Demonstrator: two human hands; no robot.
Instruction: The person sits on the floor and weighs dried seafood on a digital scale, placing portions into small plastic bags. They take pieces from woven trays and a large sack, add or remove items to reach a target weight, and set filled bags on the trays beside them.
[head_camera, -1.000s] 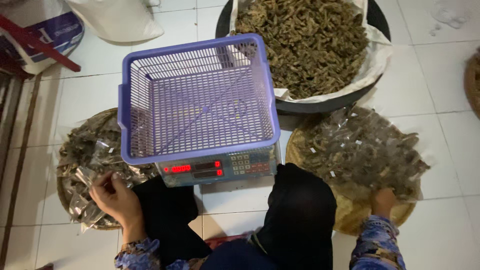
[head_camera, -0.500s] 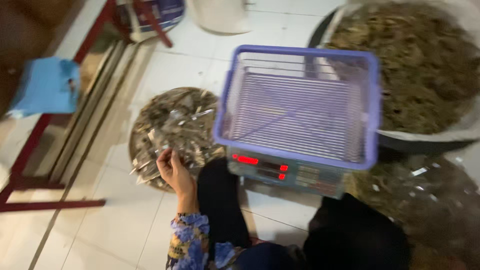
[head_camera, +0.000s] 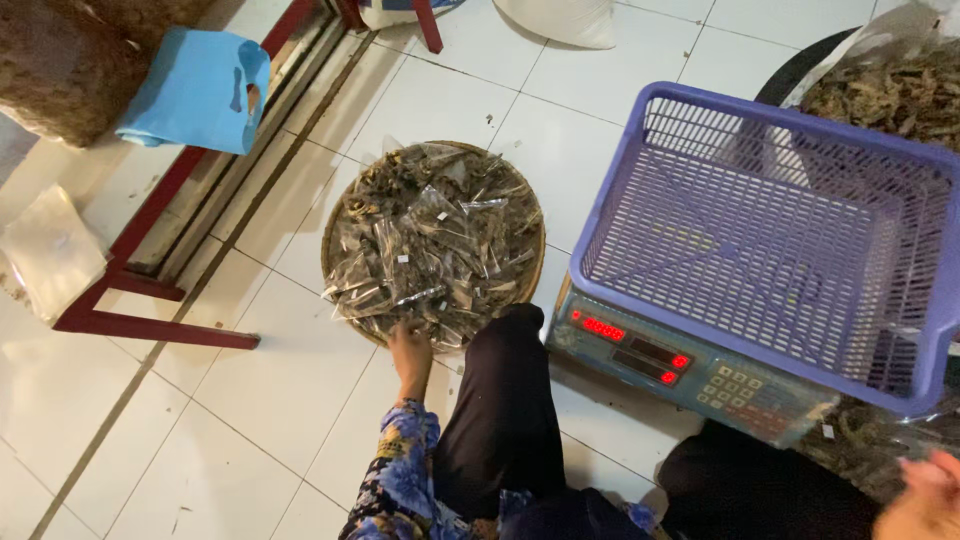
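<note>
Two hands, apart | my left hand (head_camera: 410, 350) had slid to the round tray's (head_camera: 335, 215) near rim, fingers pinching clear packets (head_camera: 430, 250) | right hand (head_camera: 925, 490) blurred, grip unreadable | purple basket (head_camera: 770, 230) stayed empty.

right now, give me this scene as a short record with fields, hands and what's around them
left hand: left hand rests at the near rim of the round tray, touching the clear packets
right hand: right hand blurred at the lower right corner, grip unclear
scale: digital scale, red digits lit
basket: empty purple basket on the scale
floor: white tiles
far left: blue bag
</note>
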